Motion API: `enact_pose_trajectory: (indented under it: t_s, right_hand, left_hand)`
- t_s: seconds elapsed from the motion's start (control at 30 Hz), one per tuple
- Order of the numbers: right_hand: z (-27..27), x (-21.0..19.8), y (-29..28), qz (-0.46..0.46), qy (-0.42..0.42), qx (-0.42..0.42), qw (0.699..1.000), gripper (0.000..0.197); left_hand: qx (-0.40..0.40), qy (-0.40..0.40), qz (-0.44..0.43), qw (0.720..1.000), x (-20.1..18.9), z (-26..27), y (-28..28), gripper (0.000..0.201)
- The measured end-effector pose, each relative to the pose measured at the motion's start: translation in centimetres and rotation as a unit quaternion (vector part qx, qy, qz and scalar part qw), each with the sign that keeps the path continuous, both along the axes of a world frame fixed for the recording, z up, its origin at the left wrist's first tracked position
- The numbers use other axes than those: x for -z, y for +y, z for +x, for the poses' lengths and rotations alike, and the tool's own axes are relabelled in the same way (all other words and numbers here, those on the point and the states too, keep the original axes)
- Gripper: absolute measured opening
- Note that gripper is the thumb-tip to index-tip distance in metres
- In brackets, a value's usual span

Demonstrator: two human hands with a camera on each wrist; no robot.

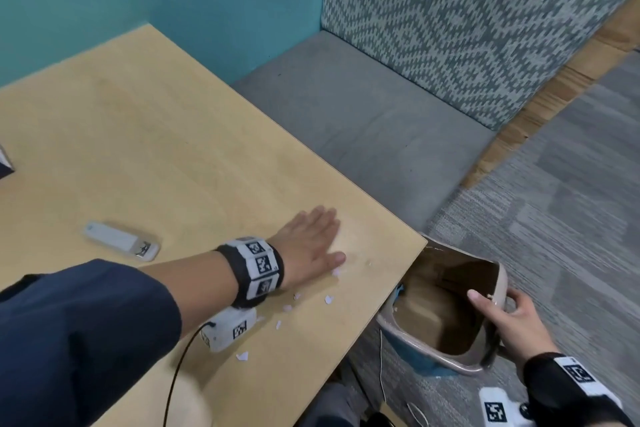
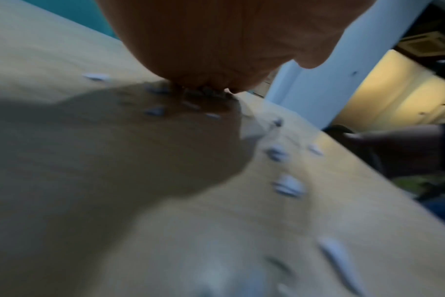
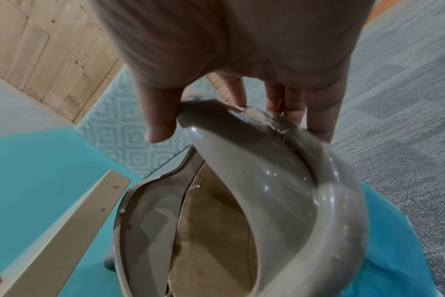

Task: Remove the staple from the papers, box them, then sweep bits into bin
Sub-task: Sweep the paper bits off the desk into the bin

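Several paper bits lie beside the flat, open left hand, ready for sweeping; the right hand grips the bin rim below the worktop edge.

The left grip lies flat on the surface beside paper bits, while the right grip holds the bin at its edge.
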State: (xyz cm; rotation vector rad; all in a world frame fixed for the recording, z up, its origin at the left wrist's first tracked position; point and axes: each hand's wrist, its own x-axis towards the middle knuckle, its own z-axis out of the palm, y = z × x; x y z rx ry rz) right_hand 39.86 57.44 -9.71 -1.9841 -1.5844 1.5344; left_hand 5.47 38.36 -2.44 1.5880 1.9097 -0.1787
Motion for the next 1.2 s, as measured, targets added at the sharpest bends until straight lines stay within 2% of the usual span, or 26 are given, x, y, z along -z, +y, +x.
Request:
enact_pose_trajectory:
  t_s: [0.07, 0.1, 0.2, 0.27, 0.33, 0.43, 0.5, 0.6, 0.8, 0.97, 1.1, 1.2]
  right_hand:
    - [0.3, 0.4, 0.0, 0.000, -0.005, 0.000, 1.000, 0.136]
    - [0.3, 0.5, 0.0, -0.001, -0.007, -0.001, 1.000, 0.135]
    - [0.2, 0.6, -0.1, 0.000, -0.007, -0.001, 1.000, 0.131]
    - [0.2, 0.8, -0.1, 0.001, -0.005, 0.000, 1.000, 0.129]
    - [0.3, 1.2, -0.1, -0.002, -0.006, 0.002, 1.000, 0.125]
    - [0.3, 1.6, 0.1, -0.007, -0.008, 0.002, 1.000, 0.119]
    - [0.6, 2.1, 0.2, -0.009, -0.004, 0.007, 1.000, 0.119]
    - [0.1, 1.6, -0.3, -0.013, 0.004, 0.009, 1.000, 0.121]
    - [-0.5, 0.4, -1.2, -0.021, 0.016, 0.011, 1.000, 0.141]
    - [-0.2, 0.7, -1.2, -0.015, 0.012, 0.015, 1.000, 0.137]
    - [-0.2, 0.8, -0.8, -0.014, 0.015, 0.011, 1.000, 0.129]
    - [-0.3, 0.7, -0.4, -0.016, 0.018, 0.013, 1.000, 0.120]
  left_hand:
    - [0.022, -0.035, 0.001, 0.999, -0.5, 1.4, -1.0, 0.071]
    - [0.004, -0.052, 0.016, 0.999, -1.0, 1.4, -1.6, 0.072]
    - [-0.126, -0.068, 0.086, 0.986, -2.0, 0.3, -5.3, 0.087]
    - [-0.225, -0.065, 0.129, 0.964, -1.7, 0.0, -9.6, 0.099]
    - [-0.284, -0.065, 0.131, 0.948, -0.6, 0.9, -14.4, 0.099]
    - [-0.285, -0.047, 0.084, 0.954, 1.5, 3.8, -19.5, 0.098]
    - [-0.270, -0.016, 0.064, 0.961, 2.9, 5.6, -20.3, 0.095]
    - [-0.278, 0.024, 0.081, 0.957, 3.5, 7.4, -18.0, 0.088]
    - [-0.364, 0.011, 0.113, 0.924, 2.8, 8.2, -8.4, 0.084]
    - [-0.389, -0.020, 0.117, 0.914, 2.5, 8.2, -2.1, 0.092]
    - [-0.400, -0.055, 0.166, 0.900, 2.5, 7.5, -1.5, 0.093]
    - [-0.475, -0.026, 0.186, 0.860, 3.0, 4.7, -3.6, 0.089]
